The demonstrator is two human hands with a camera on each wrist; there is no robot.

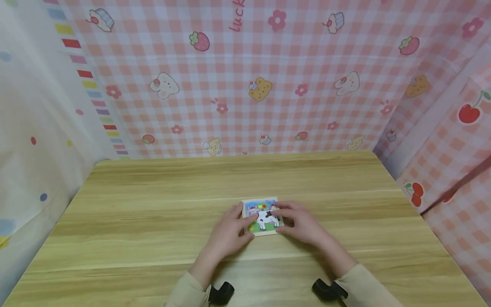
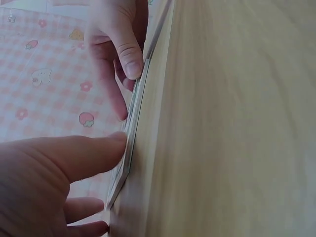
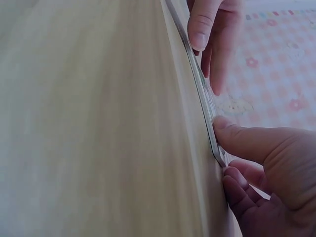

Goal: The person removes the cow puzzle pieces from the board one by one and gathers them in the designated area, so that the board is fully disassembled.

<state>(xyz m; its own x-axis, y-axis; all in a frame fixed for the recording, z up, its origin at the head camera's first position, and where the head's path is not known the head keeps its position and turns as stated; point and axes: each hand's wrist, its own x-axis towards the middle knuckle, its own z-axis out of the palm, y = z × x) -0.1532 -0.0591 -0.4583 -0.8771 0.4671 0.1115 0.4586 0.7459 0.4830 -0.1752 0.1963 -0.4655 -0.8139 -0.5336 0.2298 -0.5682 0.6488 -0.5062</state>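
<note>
A small wooden puzzle board [image 1: 264, 224] with a pale rim lies on the table. Its picture shows a black-and-white cow on green grass under a blue sky. My left hand [image 1: 229, 230] holds the board's left side, thumb by the near corner, index fingertip on the picture and other fingers along the left edge. From the right, my right hand [image 1: 301, 221] holds it with thumb at the near edge, a finger over the cow's back and another at the far corner. Both wrist views show the board [image 2: 132, 133] edge-on, low over the tabletop, with thumbs at its near edge.
The wood-grain table [image 1: 153, 204] reaches back to a pink checked curtain [image 1: 245, 94]. White dotted cloth [image 1: 34, 128] hangs on the left, cherry-print cloth [image 1: 452, 170] on the right. Black wrist mounts [image 1: 221, 293] stick out from the sleeves [image 1: 189, 292].
</note>
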